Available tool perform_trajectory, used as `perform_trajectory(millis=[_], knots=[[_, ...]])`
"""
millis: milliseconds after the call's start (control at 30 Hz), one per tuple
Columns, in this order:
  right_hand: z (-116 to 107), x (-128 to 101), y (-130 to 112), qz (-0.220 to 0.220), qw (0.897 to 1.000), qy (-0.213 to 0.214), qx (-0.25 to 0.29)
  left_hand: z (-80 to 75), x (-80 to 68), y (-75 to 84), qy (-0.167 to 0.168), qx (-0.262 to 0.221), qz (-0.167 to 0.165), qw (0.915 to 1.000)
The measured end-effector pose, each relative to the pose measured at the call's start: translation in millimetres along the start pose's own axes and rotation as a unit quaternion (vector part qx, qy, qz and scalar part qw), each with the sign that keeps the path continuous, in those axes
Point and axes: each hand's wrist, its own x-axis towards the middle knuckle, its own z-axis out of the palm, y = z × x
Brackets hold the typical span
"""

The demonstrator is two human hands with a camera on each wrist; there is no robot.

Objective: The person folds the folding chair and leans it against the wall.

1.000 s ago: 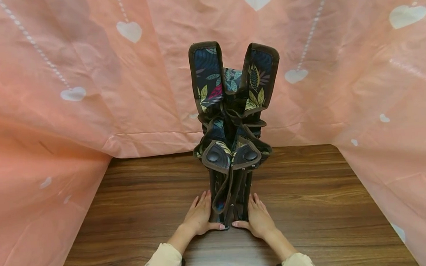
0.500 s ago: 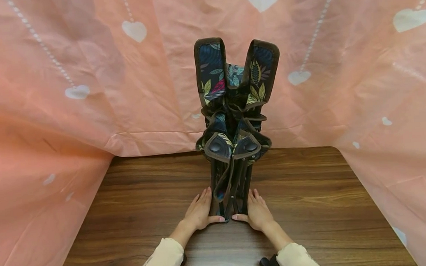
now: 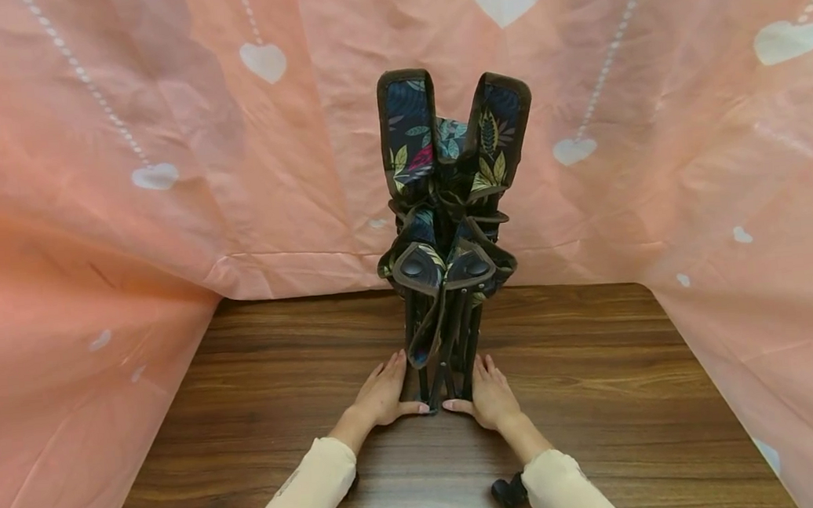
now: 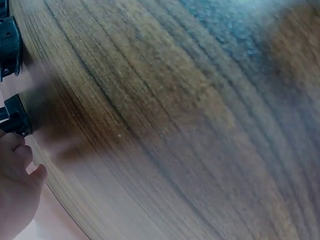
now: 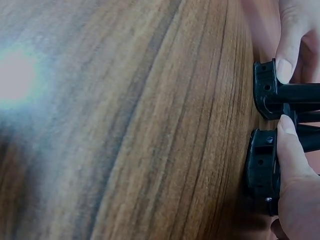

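Folded chair (image 3: 447, 227): stood upright, mid table (image 3: 246, 391). L hand (image 3: 381, 397) and R hand (image 3: 490, 398) flanked the feet (image 5: 265, 125), fingers straight, thumbs pressed on; grip prob. loose. Risk: top-heavy, could topple if feet slid on wood.

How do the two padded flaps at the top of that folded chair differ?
The left flap stands nearly upright; the right flap leans outward to the right. The left flap shows a pink leaf low down, while the right flap shows yellow leaves. Both are dark, leaf-printed and brown-edged, rising from the same folded chair on the table.
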Motion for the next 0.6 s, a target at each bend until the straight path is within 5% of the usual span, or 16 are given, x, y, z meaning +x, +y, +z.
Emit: perform_trajectory(millis=[600], knots=[[-2.5,2.2,-2.8,0.012,1.000,-0.019,-0.011,-0.2,-6.6,3.2,0.000,-0.038,-0.005,0.9993]])
